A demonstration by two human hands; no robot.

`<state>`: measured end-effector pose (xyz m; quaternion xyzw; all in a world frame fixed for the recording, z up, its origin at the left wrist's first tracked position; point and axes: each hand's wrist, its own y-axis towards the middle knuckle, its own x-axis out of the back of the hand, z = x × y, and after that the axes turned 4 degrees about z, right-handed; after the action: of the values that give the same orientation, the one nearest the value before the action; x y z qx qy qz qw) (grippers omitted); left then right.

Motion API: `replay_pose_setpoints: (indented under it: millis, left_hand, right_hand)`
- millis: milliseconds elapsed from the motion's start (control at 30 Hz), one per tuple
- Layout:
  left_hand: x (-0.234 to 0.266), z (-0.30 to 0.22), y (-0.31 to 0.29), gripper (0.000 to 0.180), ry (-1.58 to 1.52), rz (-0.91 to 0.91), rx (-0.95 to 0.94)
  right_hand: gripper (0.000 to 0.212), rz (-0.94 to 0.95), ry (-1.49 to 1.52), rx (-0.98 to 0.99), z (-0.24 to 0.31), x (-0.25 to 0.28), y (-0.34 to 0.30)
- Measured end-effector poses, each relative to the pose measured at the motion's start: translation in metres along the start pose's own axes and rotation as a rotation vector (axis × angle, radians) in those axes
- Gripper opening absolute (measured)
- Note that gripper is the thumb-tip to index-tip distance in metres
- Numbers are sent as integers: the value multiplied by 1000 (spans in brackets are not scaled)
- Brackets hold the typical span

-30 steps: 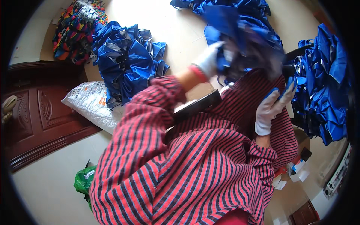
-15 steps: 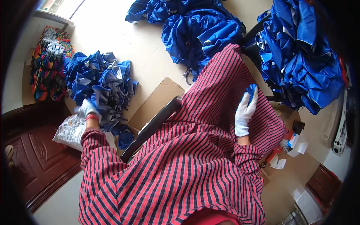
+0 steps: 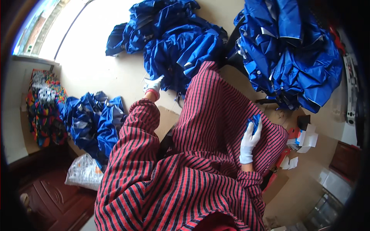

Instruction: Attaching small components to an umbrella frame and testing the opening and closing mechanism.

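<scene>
Right blue heap (image 3: 289, 65): crumpled fabric, massed high on the person's right.
Middle blue heap (image 3: 181, 48): here's the one in play, straight ahead, just beyond the striped knee (image 3: 208, 75).
Left hand (image 3: 154, 85): white-gloved, right at that heap's near edge, fingers apart; contact, can't tell.
Right hand (image 3: 248, 144): gloved, over the striped lap, fingers around a blue patch (image 3: 253, 120); clamped or loose, can't tell.

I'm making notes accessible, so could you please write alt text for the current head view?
A person's white-gloved left hand is beside a blue fabric pile, and the gloved right hand is over striped clothing. Another blue heap is at right, a smaller one at left.
</scene>
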<state>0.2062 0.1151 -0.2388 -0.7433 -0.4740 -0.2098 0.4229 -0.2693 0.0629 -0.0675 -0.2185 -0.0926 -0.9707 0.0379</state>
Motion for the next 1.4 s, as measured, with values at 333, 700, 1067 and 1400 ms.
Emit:
replay_pose_setpoints:
  millis: [333,700,1067,1400]
  left_hand:
    - [66,-69,56,18,-639,62,-364]
    - [357,-284,-120,32,526,-781,-1578]
    - [405,-323,-359,15,406,-1012,-1721]
    - [391,-324,-433,16,216,-590,-2017]
  right_hand:
    - [39,19,185,-173,3,2,3]
    - [32,213,361,76,43,-13,-5]
    - [44,982,365,496,212,-57,-66]
    - [55,1052,1124,-396,212,-76,-23]
